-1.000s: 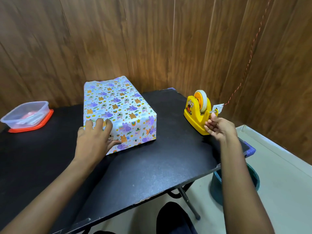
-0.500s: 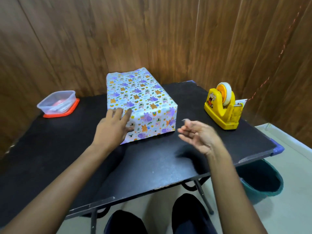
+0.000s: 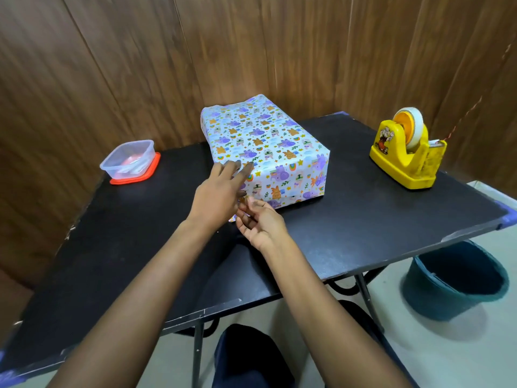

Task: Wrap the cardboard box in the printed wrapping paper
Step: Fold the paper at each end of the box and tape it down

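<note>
The box wrapped in printed paper (image 3: 260,135) lies on the black table (image 3: 363,219), its short end facing me. My left hand (image 3: 221,191) rests with straight fingers on the near left corner of the box, pressing the paper down. My right hand (image 3: 260,222) is just in front of the box's near end, beside my left hand, palm up with fingers curled. Its thumb and fingertips pinch a small piece of clear tape that barely shows. A bit of paper sticks out under the near left corner.
A yellow tape dispenser (image 3: 405,161) stands at the table's right side. A clear plastic container on an orange lid (image 3: 130,161) sits at the back left. A dark green bucket (image 3: 453,281) stands on the floor to the right. Wooden walls close in behind.
My right hand left the tape dispenser and swung left across the table to the box's near end. My left hand stayed on the box's near left corner.
</note>
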